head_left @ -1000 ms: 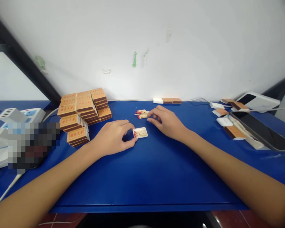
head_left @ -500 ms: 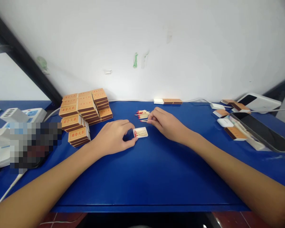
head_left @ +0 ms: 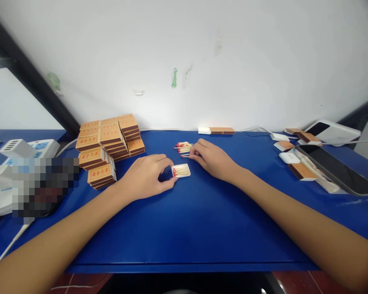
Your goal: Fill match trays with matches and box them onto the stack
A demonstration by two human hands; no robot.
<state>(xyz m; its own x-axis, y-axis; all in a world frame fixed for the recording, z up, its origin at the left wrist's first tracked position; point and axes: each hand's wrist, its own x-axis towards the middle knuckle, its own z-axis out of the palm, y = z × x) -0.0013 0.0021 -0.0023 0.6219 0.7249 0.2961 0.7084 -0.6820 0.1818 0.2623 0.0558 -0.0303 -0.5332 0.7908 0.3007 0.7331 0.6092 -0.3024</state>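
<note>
Match point(head_left: 185, 155) newly out from its pile point(head_left: 182, 145), blue tabletop point(head_left: 202, 228), white wall point(head_left: 248, 69).

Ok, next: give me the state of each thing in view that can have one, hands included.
White tray: open, part-filled with matches.
Left hand: gripping the tray's left end.
Right hand: pinching the end of a single match.
Match pile: loose, heads mostly leftward.
Matchbox stacks: piled, labels up.
Wall-side matchbox: white piece at its left end; whether open, unclear.
Earbud case: looks shut.
Right-side phone: screen dark.
</note>
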